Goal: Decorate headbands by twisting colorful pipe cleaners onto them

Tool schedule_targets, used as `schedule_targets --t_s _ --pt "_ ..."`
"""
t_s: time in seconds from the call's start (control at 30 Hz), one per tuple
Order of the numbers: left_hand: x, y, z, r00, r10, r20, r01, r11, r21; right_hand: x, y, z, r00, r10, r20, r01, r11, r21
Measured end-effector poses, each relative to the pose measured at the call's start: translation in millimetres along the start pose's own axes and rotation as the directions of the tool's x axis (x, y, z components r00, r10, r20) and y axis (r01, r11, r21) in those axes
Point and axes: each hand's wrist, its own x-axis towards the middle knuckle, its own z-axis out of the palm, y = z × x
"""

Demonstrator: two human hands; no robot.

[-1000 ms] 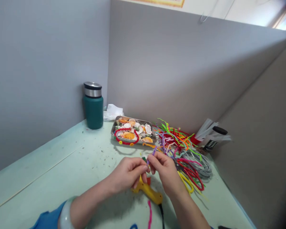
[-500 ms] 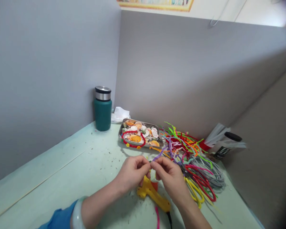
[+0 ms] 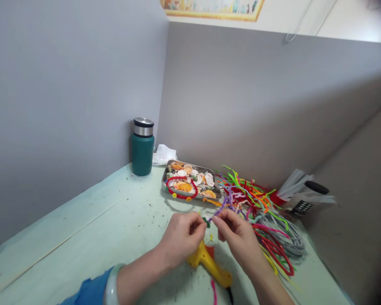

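My left hand (image 3: 186, 233) is closed in a pinch, and a small curled piece of dark green pipe cleaner (image 3: 207, 222) sticks out at its fingertips. Just to the right, my right hand (image 3: 236, 231) has its thumb and forefinger pressed together. What lies between them is too small to make out. A purple pipe cleaner (image 3: 224, 204) passes close behind those fingertips. Under the hands lies a yellow glue gun (image 3: 214, 267), partly covered by the left hand. A tiny yellow piece (image 3: 211, 237) shows between the hands.
A metal tray (image 3: 190, 197) of shells stands at the back, a red pipe-cleaner loop (image 3: 180, 196) on its front edge. Coloured pipe cleaners (image 3: 273, 237) pile up at right, beside a container of glue sticks (image 3: 295, 184). A green bottle (image 3: 142, 154) and a thin stick (image 3: 60, 245) are left.
My hands have drawn slightly apart, and the dark green piece now shows between them. The whole view has shifted a little.
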Motion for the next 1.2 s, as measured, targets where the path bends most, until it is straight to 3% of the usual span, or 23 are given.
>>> schedule_targets --t_s 0.17,0.33,0.5,0.67,0.8,0.97,1.03,1.2 --pt "1 1 1.8 0.991 -0.087 0.098 0.110 0.960 -0.259 0 -3 -1 0.999 -0.006 0.040 0.005 1.000 0.029" --pt "4 -2 2.6 0.962 -0.146 0.229 0.235 0.870 -0.433 -1 -4 4 0.996 0.039 0.079 -0.053 0.983 0.174" --pt "6 2 -1.1 0.921 -0.117 0.372 0.313 0.790 -0.528 -2 -4 2 0.991 0.067 0.115 -0.099 0.951 0.292" --pt "5 4 -3.3 0.923 -0.097 0.374 0.299 0.792 -0.533 -3 -5 0 0.996 0.038 0.075 -0.057 0.960 0.275" --pt "5 3 -3.7 0.906 -0.114 0.408 0.361 0.712 -0.602 1 -4 -9 0.998 0.028 0.059 -0.039 0.979 0.201" --pt "6 2 -2.9 0.910 -0.149 0.388 0.377 0.687 -0.621 5 2 -28 0.995 -0.007 -0.098 0.001 0.998 -0.069" --pt "7 0 -2.4 0.908 -0.159 0.387 0.381 0.698 -0.607 4 2 -28 0.997 -0.014 -0.070 0.006 0.994 -0.113" --pt "7 -3 -1.9 0.914 -0.155 0.375 0.356 0.750 -0.557 0 -3 -11 0.993 0.037 0.112 -0.050 0.992 0.117"
